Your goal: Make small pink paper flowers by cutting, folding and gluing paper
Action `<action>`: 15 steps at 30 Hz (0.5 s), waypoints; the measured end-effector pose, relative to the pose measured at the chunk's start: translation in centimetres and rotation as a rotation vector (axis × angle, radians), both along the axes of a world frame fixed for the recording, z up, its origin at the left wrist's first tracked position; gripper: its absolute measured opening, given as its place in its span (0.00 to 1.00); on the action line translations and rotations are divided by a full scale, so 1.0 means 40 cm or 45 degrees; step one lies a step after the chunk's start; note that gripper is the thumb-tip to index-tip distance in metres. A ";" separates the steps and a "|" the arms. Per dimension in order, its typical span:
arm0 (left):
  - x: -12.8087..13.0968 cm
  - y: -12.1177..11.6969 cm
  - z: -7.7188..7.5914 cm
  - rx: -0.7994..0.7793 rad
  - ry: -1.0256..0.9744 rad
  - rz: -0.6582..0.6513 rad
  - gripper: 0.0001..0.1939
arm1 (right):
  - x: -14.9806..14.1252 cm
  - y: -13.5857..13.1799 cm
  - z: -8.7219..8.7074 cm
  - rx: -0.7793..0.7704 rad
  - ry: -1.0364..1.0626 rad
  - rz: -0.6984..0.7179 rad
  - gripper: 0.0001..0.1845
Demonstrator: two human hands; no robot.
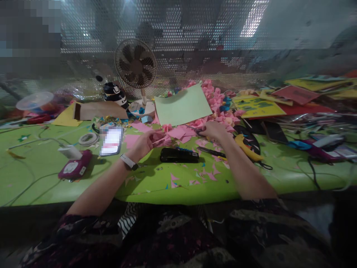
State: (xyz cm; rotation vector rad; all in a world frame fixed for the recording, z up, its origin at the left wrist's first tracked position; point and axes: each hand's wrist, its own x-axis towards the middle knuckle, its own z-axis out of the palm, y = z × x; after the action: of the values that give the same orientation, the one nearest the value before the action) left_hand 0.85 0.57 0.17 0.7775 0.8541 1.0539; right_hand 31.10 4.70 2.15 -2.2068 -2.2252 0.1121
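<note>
My left hand (142, 143) is closed on a small piece of pink paper (158, 142), its fingers pinched together. My right hand (213, 130) grips a pair of scissors (197, 130), whose blades reach left over the pink sheets (181, 134). A black stapler (180, 155) lies just below, between my two hands. Close to my right forearm is a utility knife (211, 152). Behind the hands, a large pale green sheet (182, 106) rests against a heap of folded pink paper pieces (213, 95).
A lit phone (111, 140), a tape roll (88, 139) and a purple power bank (75, 165) with cables lie at left. A fan (136, 65) and a black bottle (114, 93) stand behind. To the right are a yellow banana-shaped item (247, 148) and stacked coloured cards (259, 106).
</note>
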 end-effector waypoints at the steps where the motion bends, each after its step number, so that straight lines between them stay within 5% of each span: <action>1: 0.000 0.000 0.001 -0.006 -0.005 0.002 0.10 | -0.001 0.000 0.002 -0.052 -0.004 -0.013 0.12; 4: 0.000 0.001 0.000 -0.049 -0.019 0.014 0.12 | -0.006 -0.007 0.012 -0.147 -0.024 -0.049 0.11; 8: 0.002 0.000 -0.007 -0.022 -0.068 0.023 0.14 | -0.034 -0.029 0.028 0.111 0.091 -0.008 0.13; 11: 0.005 -0.006 -0.011 0.099 -0.068 0.040 0.21 | -0.085 -0.058 0.032 0.227 0.466 0.174 0.15; 15: 0.011 -0.021 -0.009 0.278 -0.032 0.008 0.25 | -0.172 -0.110 0.030 0.120 0.904 0.490 0.15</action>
State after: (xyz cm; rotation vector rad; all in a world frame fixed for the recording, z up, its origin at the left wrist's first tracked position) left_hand 1.29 -0.28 -0.19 0.9422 0.7278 1.1734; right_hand 24.22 0.30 3.34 -1.3476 -2.1096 0.6561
